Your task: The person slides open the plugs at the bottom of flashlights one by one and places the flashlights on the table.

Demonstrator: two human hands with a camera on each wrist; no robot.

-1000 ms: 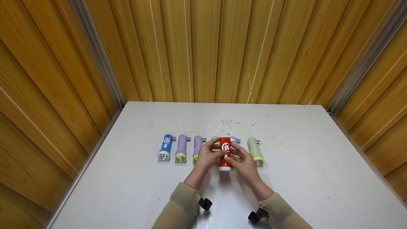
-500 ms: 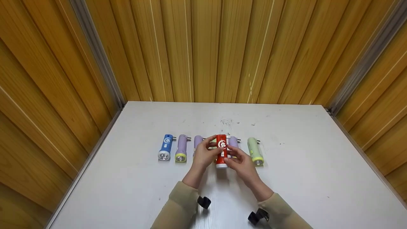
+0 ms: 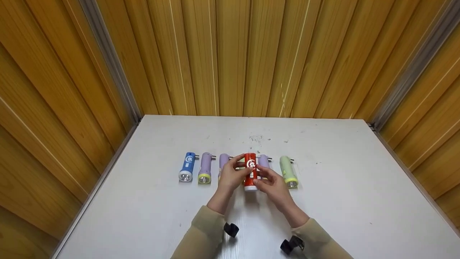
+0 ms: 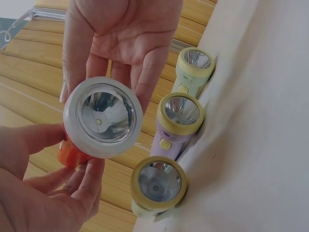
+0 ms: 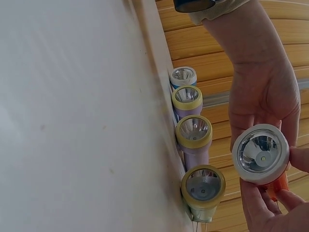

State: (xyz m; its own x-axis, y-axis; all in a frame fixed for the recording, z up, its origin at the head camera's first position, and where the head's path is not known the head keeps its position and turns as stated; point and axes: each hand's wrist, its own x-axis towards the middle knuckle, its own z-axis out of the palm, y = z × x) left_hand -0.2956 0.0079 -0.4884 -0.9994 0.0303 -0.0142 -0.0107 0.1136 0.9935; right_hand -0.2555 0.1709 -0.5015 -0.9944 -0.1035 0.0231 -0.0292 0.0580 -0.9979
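Note:
A red flashlight [image 3: 250, 172] with a white head ring is held off the table between both hands, lens end facing the person. My left hand [image 3: 231, 177] grips it from the left, thumb on the front near its white switch. On the other side, my right hand [image 3: 275, 185] holds the body lower down, fingers behind and thumb at the front edge. In the left wrist view the white-rimmed lens [image 4: 107, 118] looks unlit. Behind the hands lies a row of flashlights: a blue one [image 3: 187, 167], purple ones [image 3: 205, 168] and green ones [image 3: 288, 171]; one green is mostly hidden.
The flashlights lie on a white table [image 3: 334, 201], heads toward the person, with metal plug prongs [image 3: 214, 157] sticking out to the right. Wood-patterned panels [image 3: 230, 61] rise behind the table and on both sides.
Both hands have shifted the red flashlight slightly left and up in the head view, mostly during the first half second. The row on the table has not moved.

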